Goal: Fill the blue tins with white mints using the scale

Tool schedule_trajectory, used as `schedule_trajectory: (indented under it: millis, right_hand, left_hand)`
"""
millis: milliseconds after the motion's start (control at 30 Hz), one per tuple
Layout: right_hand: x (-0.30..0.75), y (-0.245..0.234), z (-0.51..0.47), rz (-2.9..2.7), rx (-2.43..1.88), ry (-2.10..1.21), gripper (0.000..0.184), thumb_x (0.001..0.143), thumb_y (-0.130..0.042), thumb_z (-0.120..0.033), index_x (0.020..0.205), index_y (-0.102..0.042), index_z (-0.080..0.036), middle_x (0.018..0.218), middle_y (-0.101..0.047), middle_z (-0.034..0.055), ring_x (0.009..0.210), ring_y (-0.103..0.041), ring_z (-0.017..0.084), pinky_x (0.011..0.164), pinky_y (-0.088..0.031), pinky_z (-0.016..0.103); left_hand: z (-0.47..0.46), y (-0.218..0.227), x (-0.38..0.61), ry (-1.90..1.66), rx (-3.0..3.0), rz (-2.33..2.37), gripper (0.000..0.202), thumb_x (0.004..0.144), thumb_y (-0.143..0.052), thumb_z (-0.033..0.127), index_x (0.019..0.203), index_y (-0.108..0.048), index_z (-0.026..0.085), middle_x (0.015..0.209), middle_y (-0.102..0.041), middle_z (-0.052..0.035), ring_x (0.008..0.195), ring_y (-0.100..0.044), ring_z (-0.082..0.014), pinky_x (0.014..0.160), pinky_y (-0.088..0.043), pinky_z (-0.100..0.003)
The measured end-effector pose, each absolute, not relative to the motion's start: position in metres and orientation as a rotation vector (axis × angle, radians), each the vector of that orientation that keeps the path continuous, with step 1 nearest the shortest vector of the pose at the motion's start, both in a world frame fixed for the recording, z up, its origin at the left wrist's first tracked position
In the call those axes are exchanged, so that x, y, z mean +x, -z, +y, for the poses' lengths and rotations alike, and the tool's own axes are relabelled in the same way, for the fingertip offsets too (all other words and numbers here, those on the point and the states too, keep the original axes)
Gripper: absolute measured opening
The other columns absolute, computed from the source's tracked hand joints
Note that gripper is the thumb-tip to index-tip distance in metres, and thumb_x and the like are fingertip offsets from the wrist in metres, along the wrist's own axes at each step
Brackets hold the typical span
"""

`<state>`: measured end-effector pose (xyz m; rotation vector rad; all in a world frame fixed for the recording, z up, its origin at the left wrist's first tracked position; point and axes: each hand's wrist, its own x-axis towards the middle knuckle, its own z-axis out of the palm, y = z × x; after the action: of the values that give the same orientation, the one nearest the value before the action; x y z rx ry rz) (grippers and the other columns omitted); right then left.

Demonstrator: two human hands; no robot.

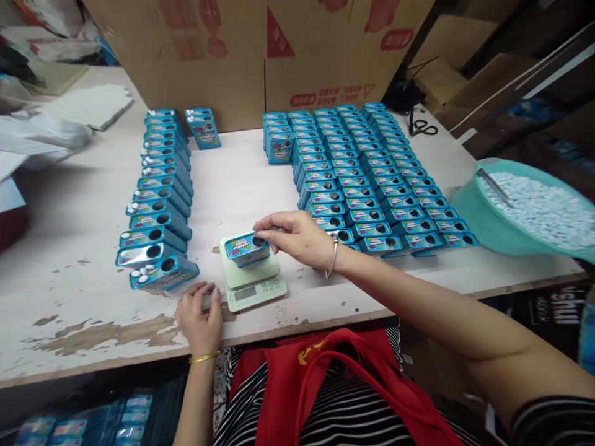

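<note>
A blue candy tin [242,248] with a round dark hole in its top stands on a pale green kitchen scale [251,275]. Over the hole end of that tin, my right hand [297,238] has its thumb and fingertips drawn together in a pinch; whatever they hold is hidden. My left hand [201,313] rests at the table's front edge, left of the scale, fingers loosely curled, thumb apart, holding nothing. Near it is the closest tin [162,272] of the left row, tilted, with several white candies [142,272] lying on its top.
Several columns of blue tins [367,179] stand right of the scale. A turquoise basin [483,217] of white candies with a metal scoop [495,188] sits far right. Black-handled scissors [424,127] lie behind. A large cardboard box [232,68] walls off the back.
</note>
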<state>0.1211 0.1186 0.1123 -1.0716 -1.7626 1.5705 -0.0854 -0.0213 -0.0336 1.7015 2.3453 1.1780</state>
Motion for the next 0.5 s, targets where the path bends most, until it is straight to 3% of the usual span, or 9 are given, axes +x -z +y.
schedule_trajectory:
  millis: [100,200,333,500]
  right_hand:
    - [0.117,-0.112,0.122,-1.886,-1.068,-1.519,0.020,0.086,-0.051,-0.013,0.099,-0.065,-0.009,0.057,-0.055,-0.0042,0.052,-0.050,0.005,0.059,-0.044,0.021]
    - [0.114,-0.114,0.123,-1.914,-1.063,-1.542,0.024,0.088,-0.047,-0.011,0.106,-0.063,-0.008,0.076,-0.064,0.0009,0.049,-0.048,0.003,0.057,-0.045,0.020]
    - [0.108,-0.117,0.125,-1.907,-1.046,-1.623,0.027,0.088,-0.045,-0.010,0.111,-0.060,-0.011,0.094,-0.065,0.0040,0.047,-0.046,0.001,0.052,-0.044,0.019]
    - [0.116,-0.123,0.123,-1.633,-0.997,-1.785,0.022,0.089,-0.049,-0.013,0.109,-0.058,-0.013,0.088,-0.063,0.0017,0.047,-0.046,0.001,0.046,-0.040,0.016]
  left_hand:
    - [-0.021,0.035,-0.087,-1.186,1.726,2.334,0.025,0.087,-0.052,0.040,0.091,-0.064,0.018,0.099,-0.062,-0.0073,0.097,-0.057,-0.0211,0.089,-0.041,-0.039]
    - [-0.022,0.036,-0.087,-1.185,1.738,2.337,0.025,0.087,-0.053,0.040,0.091,-0.064,0.018,0.099,-0.062,-0.0073,0.097,-0.057,-0.0209,0.089,-0.041,-0.038]
    - [-0.022,0.036,-0.087,-1.187,1.738,2.334,0.024,0.087,-0.053,0.040,0.091,-0.064,0.018,0.099,-0.061,-0.0071,0.097,-0.057,-0.0208,0.089,-0.040,-0.038]
    - [-0.023,0.035,-0.086,-1.176,1.708,2.341,0.025,0.087,-0.052,0.039,0.091,-0.064,0.018,0.099,-0.062,-0.0067,0.097,-0.056,-0.0205,0.089,-0.040,-0.037]
